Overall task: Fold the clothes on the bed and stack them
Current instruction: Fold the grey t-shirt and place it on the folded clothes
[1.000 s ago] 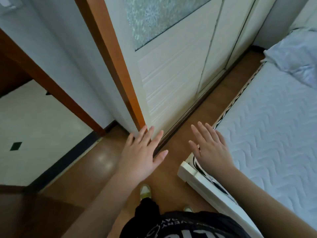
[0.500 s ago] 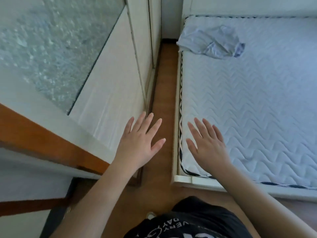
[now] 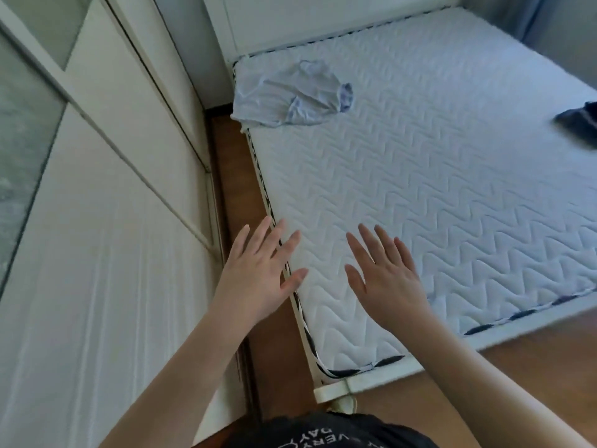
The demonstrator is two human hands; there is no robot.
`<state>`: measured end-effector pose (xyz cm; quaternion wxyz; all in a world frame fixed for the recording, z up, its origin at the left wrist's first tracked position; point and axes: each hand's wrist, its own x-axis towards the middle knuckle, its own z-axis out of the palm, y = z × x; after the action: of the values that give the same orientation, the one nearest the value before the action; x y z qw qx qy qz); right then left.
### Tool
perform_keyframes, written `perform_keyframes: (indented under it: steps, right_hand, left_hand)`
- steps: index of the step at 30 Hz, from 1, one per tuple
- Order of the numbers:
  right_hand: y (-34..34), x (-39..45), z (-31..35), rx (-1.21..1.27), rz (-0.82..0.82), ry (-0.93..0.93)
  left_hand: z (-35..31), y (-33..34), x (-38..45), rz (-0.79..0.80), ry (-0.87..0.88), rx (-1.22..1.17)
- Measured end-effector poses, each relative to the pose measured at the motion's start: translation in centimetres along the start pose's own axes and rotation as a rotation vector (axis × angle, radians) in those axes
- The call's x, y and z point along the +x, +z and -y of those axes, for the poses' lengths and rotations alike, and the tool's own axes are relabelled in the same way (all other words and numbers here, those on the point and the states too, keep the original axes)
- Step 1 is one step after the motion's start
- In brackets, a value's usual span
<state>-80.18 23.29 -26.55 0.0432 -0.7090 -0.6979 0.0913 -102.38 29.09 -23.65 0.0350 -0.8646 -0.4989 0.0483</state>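
Both hands were open, with the fingers straight and spread, and neither grip had hold of anything. They were raised with the backs toward the camera. Left hand was over the near left edge of the bed, above the striped border of the mattress, and partly over the brown floor beside it. Right hand was over the near left part of the mattress, just beside the left one but apart from it. Whether the hands touched the mattress or only hovered above it, I cannot tell.

Nearest to the camera, below the hands, there was a piece of a black shirt with white letters, worn by the person. The near left corner of the bed frame was just in front of it.

Along the left side of the bed, across the narrow strip of floor, stood a white wardrobe with sliding doors.

On the far left corner of the bed lay a crumpled light blue garment, and its edge hung a little over the side of the mattress. On the right edge of the bed, well apart from it, lay a dark garment, only partly in view and blurred.
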Motion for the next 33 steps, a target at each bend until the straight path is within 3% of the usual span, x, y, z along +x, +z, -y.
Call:
perform_keyframes:
  steps: [9, 17, 20, 26, 33]
  right_hand:
    - [-1.4, 4.2, -3.2, 0.056, -0.093, 0.16]
    - [0.0, 6.9, -6.3, -0.017, -0.155, 0.488]
    - [0.1, 9.6, -5.4, -0.035, -0.185, 0.611]
    - [0.6, 13.3, -3.7, -0.062, -0.237, 0.769]
    - [1.5, 13.3, -3.0, -0.06, -0.244, 0.917]
  left_hand:
    - [-0.9, -2.0, 9.8, 0.007, 0.217, 0.001]
    - [-0.5, -0.2, 21.4, 0.004, 0.496, -0.059]
    - [0.8, 0.9, 26.3, 0.068, 0.624, -0.064]
    - [2.9, 0.5, 32.8, 0.032, 0.821, -0.015]
    - [2.1, 1.4, 35.5, 0.021, 0.939, 0.009]
